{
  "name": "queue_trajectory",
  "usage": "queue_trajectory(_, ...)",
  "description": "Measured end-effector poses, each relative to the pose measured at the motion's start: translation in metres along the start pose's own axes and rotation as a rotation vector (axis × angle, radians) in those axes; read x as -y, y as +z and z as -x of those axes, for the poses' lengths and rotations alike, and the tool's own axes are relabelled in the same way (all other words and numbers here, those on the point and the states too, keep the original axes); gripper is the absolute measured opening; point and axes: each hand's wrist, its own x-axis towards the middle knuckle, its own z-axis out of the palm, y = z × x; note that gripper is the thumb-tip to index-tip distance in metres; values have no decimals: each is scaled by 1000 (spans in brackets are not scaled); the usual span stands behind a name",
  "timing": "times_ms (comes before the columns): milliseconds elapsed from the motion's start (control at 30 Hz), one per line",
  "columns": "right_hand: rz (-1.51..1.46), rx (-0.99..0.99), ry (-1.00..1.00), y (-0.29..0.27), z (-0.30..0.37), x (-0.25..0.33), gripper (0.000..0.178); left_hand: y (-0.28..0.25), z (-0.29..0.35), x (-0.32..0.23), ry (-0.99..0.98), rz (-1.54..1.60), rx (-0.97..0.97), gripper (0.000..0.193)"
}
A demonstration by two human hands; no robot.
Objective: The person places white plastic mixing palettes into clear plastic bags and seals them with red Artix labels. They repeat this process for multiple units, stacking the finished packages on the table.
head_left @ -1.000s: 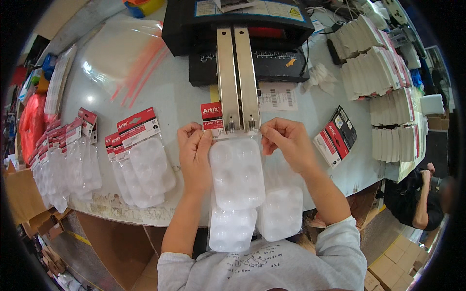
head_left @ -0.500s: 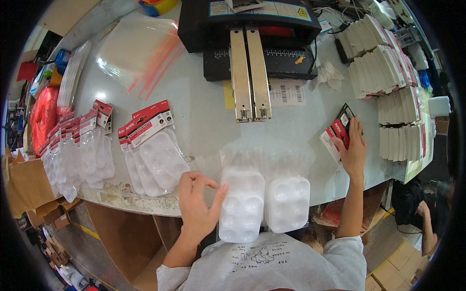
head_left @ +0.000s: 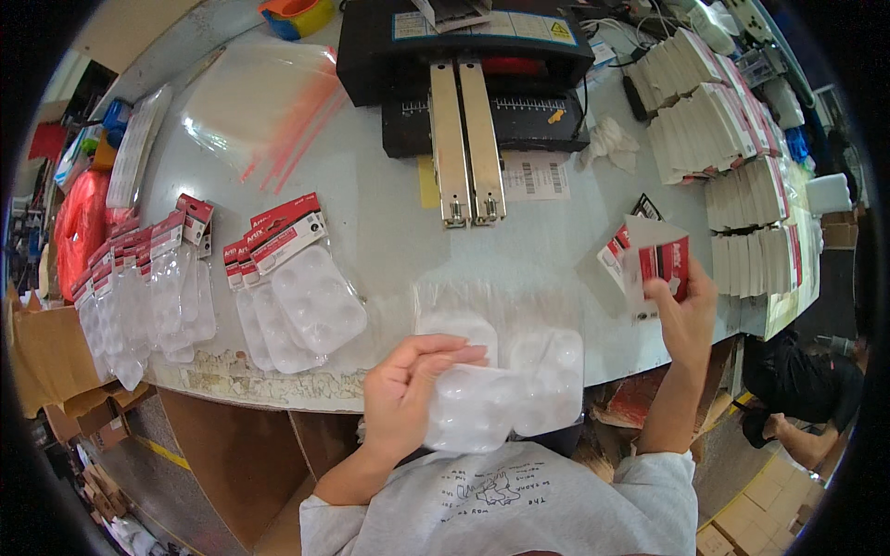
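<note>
At the near table edge my left hand (head_left: 403, 385) is closed, thumb and fingers pinching the top of a white plastic paint palette (head_left: 471, 414) with round wells. A second palette lies partly behind it, and a clear-bagged palette (head_left: 547, 382) lies directly to the right. Over on the right my right hand (head_left: 688, 310) grips a folded red and white header card (head_left: 666, 273), its flap standing apart. Another header card (head_left: 614, 255) lies beneath it on the table.
Bagged palettes with red header cards (head_left: 295, 236) lie left, beside a further pile (head_left: 153, 278). Clear bags (head_left: 250, 107) sit far left. A black machine with two metal rails (head_left: 466, 148) stands at the back. Stacked cards (head_left: 746, 190) line the right; a person (head_left: 802, 389) is beyond.
My left hand has moved right and closed on the front palette. The right hand has lifted a header card off the table, and its flap now stands open.
</note>
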Motion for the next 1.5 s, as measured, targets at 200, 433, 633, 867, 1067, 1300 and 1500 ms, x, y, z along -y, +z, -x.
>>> queue_trajectory(200, 25, 572, -316, 36, 7, 68, 28, 11, 3, -2, 105, -271, 60, 14)
queue_trajectory(433, 39, 701, -347, 45, 3, 73, 19, 10, 3, 2, 213, -382, -42, 11)
queue_trajectory(633, -52, 512, -398, 43, -5, 49, 28, 6, 1, 3, 359, -588, -175, 14)
queue_trajectory(867, -412, 712, 245, 43, 4, 16, 18, 3, -15, 14, 321, -241, -368, 21)
queue_trajectory(1067, -524, 745, 288, 49, 5, 13, 13, 0, -14, 14, 246, -285, -355, 24)
queue_trajectory(1300, -673, 551, 392, 100, -39, 5, 13, -7, -81, 21, 170, -327, -335, 32)
queue_trajectory(1500, -704, 437, 372, 115, -55, -12, 14, -12, -112, 32, 219, -342, -357, 33)
